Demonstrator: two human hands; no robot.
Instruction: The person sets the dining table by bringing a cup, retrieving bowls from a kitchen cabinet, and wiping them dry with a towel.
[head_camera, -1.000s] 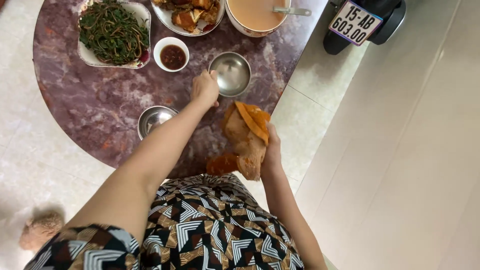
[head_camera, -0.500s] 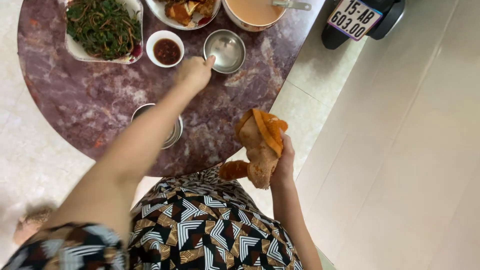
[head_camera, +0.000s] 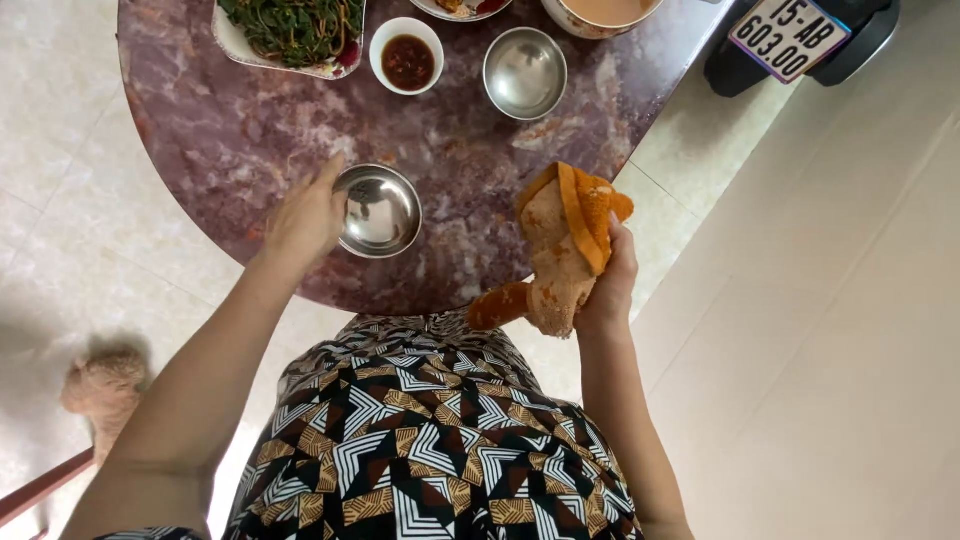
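**A:** From where I'm standing, the left hand (head_camera: 305, 218) is curled against the rim of the near steel bowl (head_camera: 378, 210), fingers wrapped over the left edge and thumb side up by the top of it. Looks like a loose grip on the lip, not a pinch. The bowl is empty and sits flat on the purple marble table (head_camera: 200, 140), close to the near edge.

**B:** And the right hand (head_camera: 610, 285)?

**A:** Closed around an orange-brown cloth (head_camera: 565, 245), bunched up, held just off the table's edge over the floor. Not touching the tabletop.

**B:** So what's the trick with that bowl?

**A:** I'd say keep it low and slide it rather than lift it by one edge; thin steel on polished stone will skate and tip if you push on the lip only. It's near the table's rim, so steer it inward.

**B:** Anything in the way?

**A:** A second steel bowl (head_camera: 525, 72) further back, a small white dish of dark sauce (head_camera: 406, 57) beside that, and a plate of greens (head_camera: 295, 30) to the left. All well apart from the near bowl.
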